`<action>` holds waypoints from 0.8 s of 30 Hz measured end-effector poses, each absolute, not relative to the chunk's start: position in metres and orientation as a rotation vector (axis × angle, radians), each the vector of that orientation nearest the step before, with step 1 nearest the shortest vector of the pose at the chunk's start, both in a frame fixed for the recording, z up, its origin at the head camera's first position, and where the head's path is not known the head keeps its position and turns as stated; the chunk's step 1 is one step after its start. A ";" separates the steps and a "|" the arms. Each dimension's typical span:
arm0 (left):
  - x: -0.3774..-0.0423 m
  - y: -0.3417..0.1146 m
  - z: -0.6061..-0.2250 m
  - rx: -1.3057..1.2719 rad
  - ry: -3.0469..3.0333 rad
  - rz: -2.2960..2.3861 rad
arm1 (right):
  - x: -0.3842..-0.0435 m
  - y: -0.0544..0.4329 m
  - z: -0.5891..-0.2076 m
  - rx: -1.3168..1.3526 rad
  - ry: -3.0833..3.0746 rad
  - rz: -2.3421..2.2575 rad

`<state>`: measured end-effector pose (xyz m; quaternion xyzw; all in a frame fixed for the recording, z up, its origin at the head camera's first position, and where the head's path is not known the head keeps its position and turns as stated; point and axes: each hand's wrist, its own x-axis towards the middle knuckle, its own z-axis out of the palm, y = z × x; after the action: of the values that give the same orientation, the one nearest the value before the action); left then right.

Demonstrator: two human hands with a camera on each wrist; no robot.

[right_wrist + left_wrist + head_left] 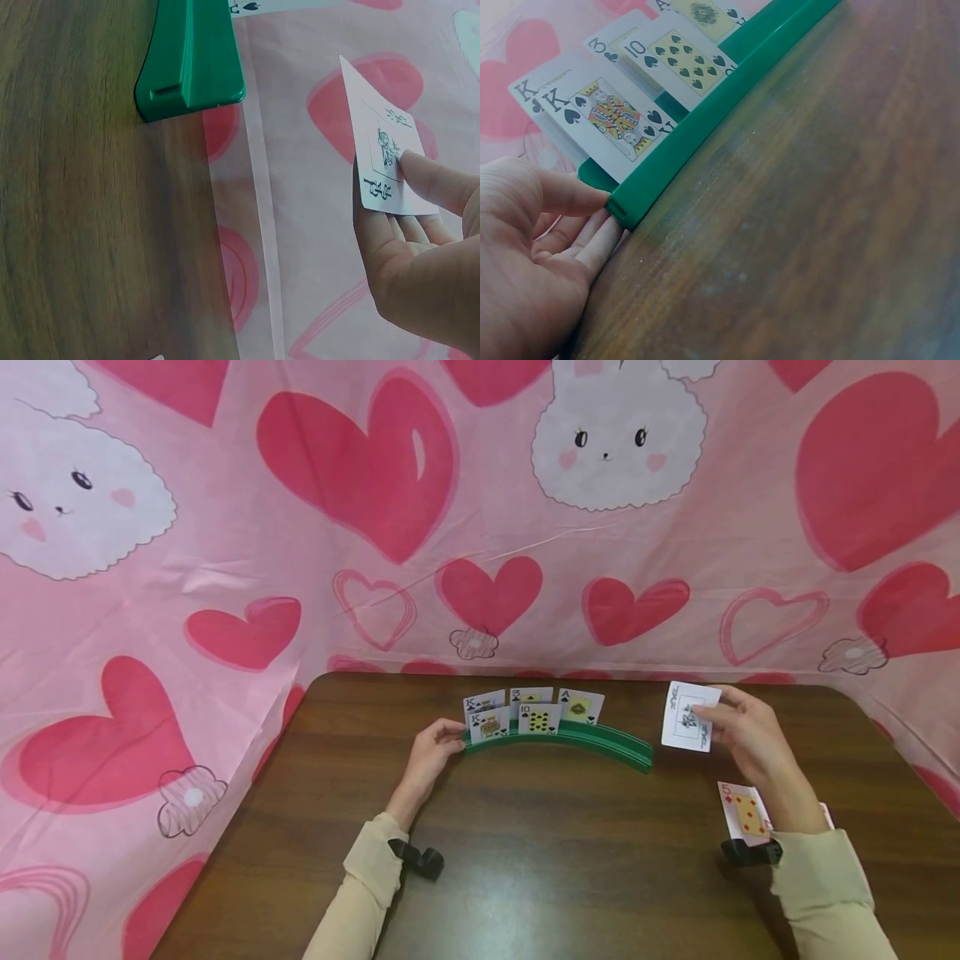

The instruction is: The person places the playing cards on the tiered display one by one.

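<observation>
A curved green card holder stands on the table with several playing cards upright in it. My left hand grips its left end, thumb and fingers at the tip in the left wrist view. At that end the king of spades overlaps another king behind it. Further along, the ten of spades stands in front of a three, then an ace. My right hand pinches a joker card between thumb and fingers, raised beyond the holder's right end and apart from it.
A five of diamonds lies face up on the brown wooden table, beneath my right wrist. Another card's edge shows past that wrist. A pink cloth with hearts and rabbit faces hangs behind the table.
</observation>
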<state>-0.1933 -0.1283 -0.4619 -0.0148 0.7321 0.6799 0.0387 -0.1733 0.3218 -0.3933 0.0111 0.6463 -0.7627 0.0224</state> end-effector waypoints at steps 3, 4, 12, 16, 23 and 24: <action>-0.200 -0.130 -0.476 -0.053 2.251 2.080 | -0.174 0.319 -0.393 0.058 2.010 -2.350; -0.202 -0.130 -0.478 -0.053 2.251 2.084 | -0.175 0.319 -0.393 0.068 2.009 -2.351; -0.202 -0.130 -0.484 -0.060 2.260 2.110 | -0.177 0.311 -0.391 0.097 1.975 -2.392; -0.201 -0.129 -0.483 -0.052 2.259 2.126 | -0.178 0.308 -0.390 0.084 1.963 -2.407; -0.202 -0.129 -0.485 -0.031 2.248 2.140 | -0.179 0.304 -0.389 0.073 1.957 -2.417; -0.202 -0.130 -0.485 -0.031 2.243 2.144 | -0.179 0.304 -0.389 0.074 1.955 -2.417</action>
<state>-0.2016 -0.1295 -0.4848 -0.0099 0.7228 0.6908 0.0191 -0.1786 0.3036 -0.3893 0.0239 0.6287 -0.7771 0.0159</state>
